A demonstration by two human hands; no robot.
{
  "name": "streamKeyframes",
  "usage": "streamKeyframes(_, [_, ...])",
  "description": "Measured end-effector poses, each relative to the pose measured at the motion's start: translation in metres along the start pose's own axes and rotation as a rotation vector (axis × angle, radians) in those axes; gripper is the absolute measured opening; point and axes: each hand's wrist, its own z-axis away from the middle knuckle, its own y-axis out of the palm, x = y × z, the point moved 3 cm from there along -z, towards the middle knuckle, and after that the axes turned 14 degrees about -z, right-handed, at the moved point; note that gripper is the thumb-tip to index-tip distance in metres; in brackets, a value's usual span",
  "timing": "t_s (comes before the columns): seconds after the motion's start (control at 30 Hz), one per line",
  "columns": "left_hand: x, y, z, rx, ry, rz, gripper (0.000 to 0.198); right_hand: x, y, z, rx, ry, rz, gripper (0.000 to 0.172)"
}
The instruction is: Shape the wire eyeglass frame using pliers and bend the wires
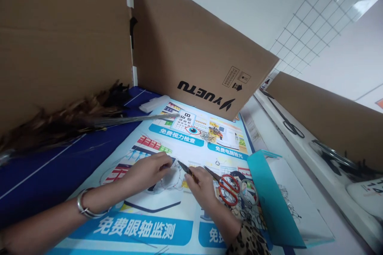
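My left hand (157,170), with a silver bangle on its wrist, is closed in a pinch over the printed mat. A thin wire (179,175) curves in a loop from its fingertips; its end inside the fingers is hidden. My right hand (201,185) is wrapped round a pair of pliers (183,166), whose dark narrow jaws point at the left fingertips. Whether the jaws touch the wire I cannot tell. Just right of this hand lie red-handled scissors (229,189) and a round clear coil (249,192).
A teal box (269,203) with wire pieces inside stands at the right, near a heap of small wire bits (248,213). Cardboard panels (185,44) wall the back and left. Brown feathery material (60,119) lies at the left. More scissors (293,128) rest on the right-hand ledge.
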Motion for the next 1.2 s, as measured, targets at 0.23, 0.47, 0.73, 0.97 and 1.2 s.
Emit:
streamKeyframes(0.23, [0.001, -0.003, -0.024, -0.005, 0.027, 0.072, 0.017, -0.001, -0.008, -0.005, -0.049, 0.097, 0.023, 0.016])
streamKeyframes(0.47, [0.009, 0.011, -0.035, 0.022, 0.024, 0.144, 0.016, -0.008, -0.011, -0.009, -0.025, 0.151, 0.123, 0.017])
streamKeyframes(0.73, [0.019, 0.02, -0.034, 0.014, 0.01, 0.205, 0.018, -0.015, -0.006, -0.011, -0.027, 0.107, 0.333, 0.02])
streamKeyframes(0.97, [0.023, 0.019, -0.033, -0.037, -0.031, 0.214, 0.021, -0.019, -0.007, -0.008, -0.064, 0.087, 0.195, 0.016])
streamKeyframes(1.2, [0.022, 0.022, -0.032, -0.052, -0.03, 0.203, 0.019, -0.01, -0.008, -0.009, -0.179, -0.086, 0.105, 0.023])
